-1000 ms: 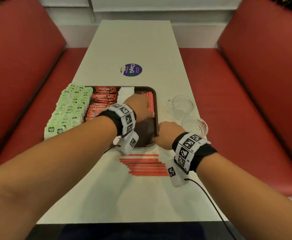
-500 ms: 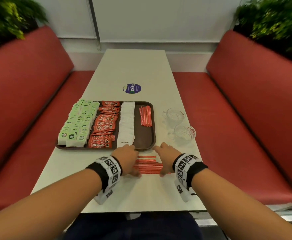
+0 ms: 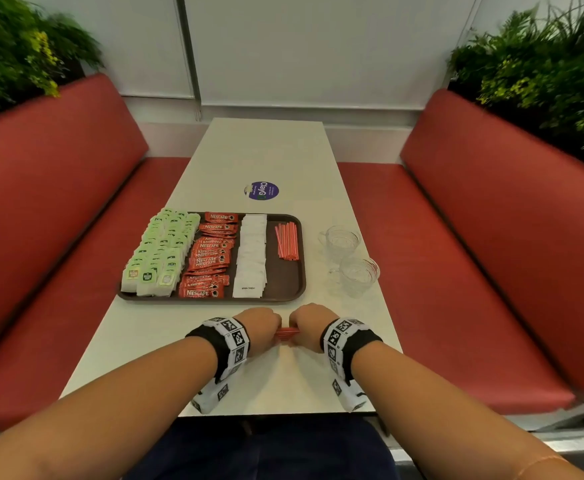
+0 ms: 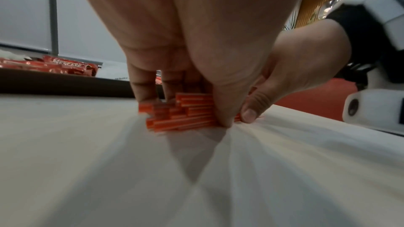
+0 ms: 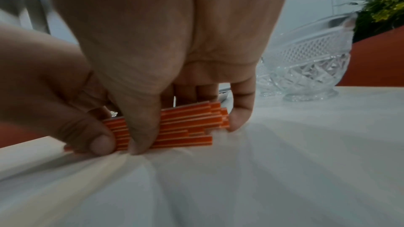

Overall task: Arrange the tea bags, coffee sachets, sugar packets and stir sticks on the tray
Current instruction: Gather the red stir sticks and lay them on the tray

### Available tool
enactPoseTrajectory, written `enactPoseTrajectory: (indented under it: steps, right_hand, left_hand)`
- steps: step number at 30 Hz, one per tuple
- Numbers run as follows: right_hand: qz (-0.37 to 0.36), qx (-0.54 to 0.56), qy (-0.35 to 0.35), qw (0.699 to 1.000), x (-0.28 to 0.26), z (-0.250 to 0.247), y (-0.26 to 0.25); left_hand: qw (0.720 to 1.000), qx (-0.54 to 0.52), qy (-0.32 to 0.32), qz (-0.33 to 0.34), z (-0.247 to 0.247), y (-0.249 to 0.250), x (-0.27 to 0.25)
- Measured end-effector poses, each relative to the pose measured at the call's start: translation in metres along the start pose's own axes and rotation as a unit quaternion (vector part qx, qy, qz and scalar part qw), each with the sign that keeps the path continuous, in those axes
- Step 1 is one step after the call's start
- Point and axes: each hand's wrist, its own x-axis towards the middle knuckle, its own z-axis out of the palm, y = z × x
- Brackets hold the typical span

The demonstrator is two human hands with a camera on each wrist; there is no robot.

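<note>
A brown tray (image 3: 285,284) on the white table holds green tea bags (image 3: 160,252), red coffee sachets (image 3: 209,259), white sugar packets (image 3: 252,258) and a small bunch of red stir sticks (image 3: 287,240). In front of the tray, a second bunch of red stir sticks (image 3: 286,332) (image 4: 181,111) (image 5: 186,123) lies on the table. My left hand (image 3: 261,325) (image 4: 186,99) and right hand (image 3: 309,325) (image 5: 186,113) pinch this bunch from both sides, thumbs at the near side and fingers behind it. The hands hide most of the bunch in the head view.
Two cut-glass cups (image 3: 341,240) (image 3: 360,273) (image 5: 306,68) stand to the right of the tray. A round purple sticker (image 3: 261,191) lies beyond it. Red benches (image 3: 474,271) flank the table, with plants behind them.
My left hand came back from the tray to the loose sticks near the table's front. Both hands closed in and gathered the spread sticks into one tight bunch. The head view tilted up.
</note>
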Motion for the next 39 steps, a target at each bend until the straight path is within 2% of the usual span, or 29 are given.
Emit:
enactPoseTrajectory:
  steps: [9, 17, 23, 27, 30, 35, 39]
  right_hand:
    - [-0.010, -0.057, 0.023, 0.998, 0.006, 0.022, -0.003]
    - [-0.022, -0.042, 0.040, 0.998, 0.002, 0.028, -0.002]
    - [-0.015, -0.092, 0.051, 0.994, -0.005, 0.030, -0.011]
    - [-0.021, -0.099, 0.059, 0.993, -0.010, 0.027, -0.013]
    - [-0.026, -0.076, 0.061, 0.995, -0.014, 0.021, -0.014]
    - [-0.047, -0.010, 0.065, 0.997, -0.019, 0.002, -0.012]
    - [-0.073, 0.032, 0.086, 0.993, -0.022, -0.017, -0.017]
  left_hand:
    - [0.999, -0.018, 0.024, 0.008, 0.008, -0.003, 0.001]
    - [0.997, 0.078, -0.002, -0.002, 0.004, 0.008, 0.000]
    - [0.999, 0.039, 0.019, 0.024, 0.009, -0.001, -0.001]
    - [0.998, 0.058, 0.018, 0.018, 0.011, 0.000, -0.003]
    - [0.998, 0.055, 0.024, 0.018, 0.008, 0.001, -0.006]
    - [0.998, -0.028, 0.049, 0.032, -0.005, -0.009, -0.011]
    - [0.995, -0.043, 0.070, 0.057, -0.025, -0.016, -0.021]
